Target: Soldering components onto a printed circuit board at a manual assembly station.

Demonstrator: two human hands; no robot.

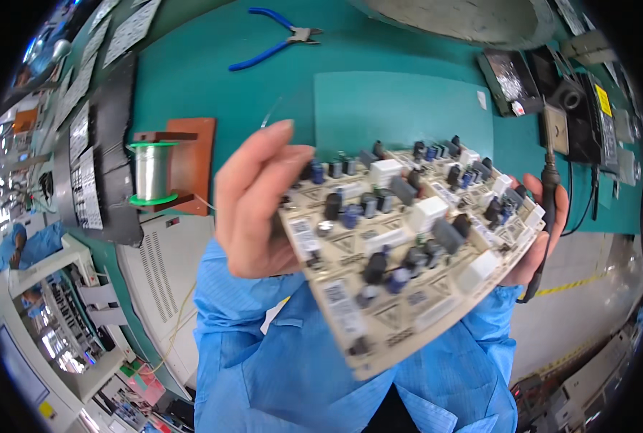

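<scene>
Hands hold a beige circuit board (pixel 408 238) up close above the green tabletop (pixel 401 94) — left hand (pixel 253 206) in a firm grip on its left edge, right hand (pixel 545 224) behind its right edge, also pinching a soldering iron (pixel 549 209). Blue-handled pliers (pixel 274 40) and a solder spool (pixel 152 173) rest well apart — farther back.

Bright, even overhead light, soft shadows, strong fisheye bending and black corners, slight edge blur.
</scene>
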